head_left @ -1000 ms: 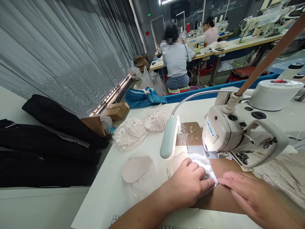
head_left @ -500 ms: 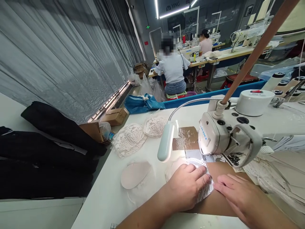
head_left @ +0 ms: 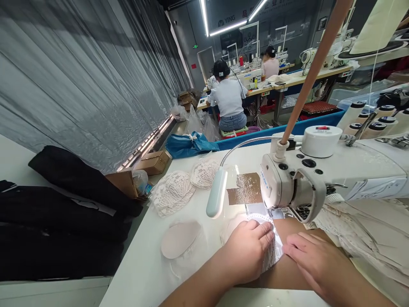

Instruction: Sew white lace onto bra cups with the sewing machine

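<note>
A white lace bra cup (head_left: 271, 256) lies under the sewing machine's (head_left: 275, 183) head, its scalloped upper edge close to the needle area. My left hand (head_left: 247, 251) presses on the cup from the left, fingers bent and close together over the lace. At the cup's right edge, the thumb and forefinger of my right hand (head_left: 315, 262) are drawn together on its border. That hand's other fingers rest over a brown board (head_left: 281, 273). Paler sheer fabric shows left of my left hand. The needle tip and the cup's underside are hidden.
Two lace cups (head_left: 174, 192) sit at the table's back left. A beige oval pad (head_left: 180, 239) with sheer fabric lies nearer. A lamp (head_left: 217, 192) hangs left of the machine head. Fabric pieces (head_left: 367, 221) are piled on the right, thread cones (head_left: 373, 128) behind. Two people work farther back.
The view has shifted slightly, so the machine appears farther left, with more thread cones showing. Both hands stay at the lace cup, with little visible movement against it.
</note>
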The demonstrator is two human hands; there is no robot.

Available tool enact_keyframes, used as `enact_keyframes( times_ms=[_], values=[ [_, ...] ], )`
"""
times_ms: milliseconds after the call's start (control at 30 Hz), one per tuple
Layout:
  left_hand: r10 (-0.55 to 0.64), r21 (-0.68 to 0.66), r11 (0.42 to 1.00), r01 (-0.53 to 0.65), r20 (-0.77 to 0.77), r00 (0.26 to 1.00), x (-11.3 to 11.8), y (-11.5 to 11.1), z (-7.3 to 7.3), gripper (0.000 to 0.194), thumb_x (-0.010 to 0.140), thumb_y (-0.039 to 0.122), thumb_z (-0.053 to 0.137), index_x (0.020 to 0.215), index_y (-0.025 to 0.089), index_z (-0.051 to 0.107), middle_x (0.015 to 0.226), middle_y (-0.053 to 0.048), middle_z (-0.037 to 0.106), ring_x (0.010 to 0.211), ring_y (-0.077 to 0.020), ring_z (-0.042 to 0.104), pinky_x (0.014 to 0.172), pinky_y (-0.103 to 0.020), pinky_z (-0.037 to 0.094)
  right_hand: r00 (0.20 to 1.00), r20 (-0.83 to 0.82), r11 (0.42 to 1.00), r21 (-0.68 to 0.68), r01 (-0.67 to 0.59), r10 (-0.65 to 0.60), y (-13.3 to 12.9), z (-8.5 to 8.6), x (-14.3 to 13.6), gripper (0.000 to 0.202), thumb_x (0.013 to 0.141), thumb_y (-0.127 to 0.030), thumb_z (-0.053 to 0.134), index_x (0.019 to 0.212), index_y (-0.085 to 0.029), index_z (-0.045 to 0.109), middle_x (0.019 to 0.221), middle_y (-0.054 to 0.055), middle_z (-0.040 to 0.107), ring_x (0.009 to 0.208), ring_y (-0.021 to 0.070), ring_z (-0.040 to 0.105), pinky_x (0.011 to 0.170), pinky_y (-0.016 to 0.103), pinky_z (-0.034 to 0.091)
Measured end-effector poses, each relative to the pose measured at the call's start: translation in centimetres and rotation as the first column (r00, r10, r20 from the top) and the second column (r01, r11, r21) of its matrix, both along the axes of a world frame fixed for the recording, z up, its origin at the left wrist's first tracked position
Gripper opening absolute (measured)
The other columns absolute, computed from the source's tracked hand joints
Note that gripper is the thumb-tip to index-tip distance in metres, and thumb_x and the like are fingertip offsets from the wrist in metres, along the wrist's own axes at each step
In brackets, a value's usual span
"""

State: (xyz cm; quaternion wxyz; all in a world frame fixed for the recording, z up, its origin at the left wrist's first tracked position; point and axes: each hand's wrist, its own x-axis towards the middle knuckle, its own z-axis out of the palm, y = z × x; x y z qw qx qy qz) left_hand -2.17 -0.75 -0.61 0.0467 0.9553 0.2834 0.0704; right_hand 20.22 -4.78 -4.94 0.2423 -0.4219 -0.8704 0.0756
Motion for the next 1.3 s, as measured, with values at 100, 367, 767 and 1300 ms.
enact_keyframes(
  times_ms=[100, 367, 767, 1300],
  values=[
    [-0.007, 0.001, 1.000, 0.007, 0.003, 1.000, 0.0, 0.6, 0.0, 0.050, 0.085, 0.023, 0.049, 0.134, 0.010, 0.050, 0.141, -0.006, 0.050, 0.089, -0.0227, 0.051, 0.078, -0.035, 0.047, 0.999, -0.003, 0.999, 0.040, 0.034, -0.034, 0.3, 0.5, -0.2, 0.033, 0.085, -0.004, 0.036, 0.089, -0.022, 0.063, 0.075, 0.003, 0.056, 0.069, 0.0201, 0.048, 0.061, 0.033, 0.031],
    [-0.042, 0.005, 0.999, 0.043, -0.024, 0.999, -0.1, 3.5, 0.3, 0.048, 0.086, 0.022, 0.048, 0.132, 0.010, 0.051, 0.139, -0.009, 0.052, 0.095, -0.0250, 0.052, 0.083, -0.037, 0.046, 0.989, 0.091, 0.978, 0.180, 0.102, -0.120, 1.5, 2.3, -1.0, 0.038, 0.079, -0.002, 0.039, 0.096, -0.022, 0.067, 0.083, 0.004, 0.066, 0.066, 0.0180, 0.056, 0.058, 0.031, 0.036],
    [-0.123, -0.015, 0.992, 0.123, 0.034, 0.992, -0.6, 3.8, 0.5, 0.036, 0.092, 0.020, 0.047, 0.127, 0.018, 0.054, 0.134, -0.004, 0.056, 0.103, -0.0212, 0.053, 0.090, -0.035, 0.043, 0.961, 0.185, 0.967, 0.188, 0.171, -0.206, 2.0, 2.1, -1.4, 0.052, 0.076, -0.002, 0.039, 0.114, -0.022, 0.067, 0.091, 0.004, 0.072, 0.051, 0.0128, 0.059, 0.047, 0.027, 0.039],
    [-0.035, -0.041, 0.998, 0.037, 0.051, 0.998, -0.6, 5.7, 0.1, 0.038, 0.089, 0.019, 0.051, 0.125, 0.020, 0.057, 0.123, -0.008, 0.062, 0.099, -0.0231, 0.052, 0.086, -0.036, 0.041, 0.927, 0.214, 0.947, 0.166, 0.276, -0.308, 1.7, 0.2, -1.0, 0.056, 0.078, -0.005, 0.042, 0.122, -0.031, 0.064, 0.080, 0.003, 0.070, 0.050, 0.0132, 0.058, 0.045, 0.023, 0.040]
  ],
)
